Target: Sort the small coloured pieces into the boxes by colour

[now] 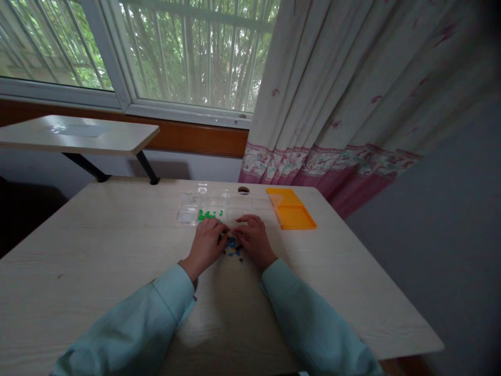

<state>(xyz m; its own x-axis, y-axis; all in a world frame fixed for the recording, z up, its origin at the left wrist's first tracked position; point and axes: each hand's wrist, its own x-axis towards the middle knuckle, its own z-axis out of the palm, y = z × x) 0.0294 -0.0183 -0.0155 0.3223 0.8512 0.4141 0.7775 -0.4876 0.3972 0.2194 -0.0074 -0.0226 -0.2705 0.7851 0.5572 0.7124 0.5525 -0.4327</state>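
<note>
A small heap of tiny blue, yellow and dark pieces (232, 245) lies on the table between my hands. My left hand (208, 241) bends over the heap's left side, thumb and fingers drawn together. From the right, my right hand (253, 239) reaches in with curled fingers, its tips close to those of the left. Whatever the fingertips pinch is too small and too covered to name. Just beyond them stands a clear compartment box (188, 215). Small green pieces (207, 214) fill part of one compartment.
An orange plastic tray or lid (296, 215) lies right of the clear box. A round cable hole (243, 190) is near the back edge of the pale table (117, 250). A raised shelf (129, 137) stands at the back left. Behind are a window and a curtain (305, 104).
</note>
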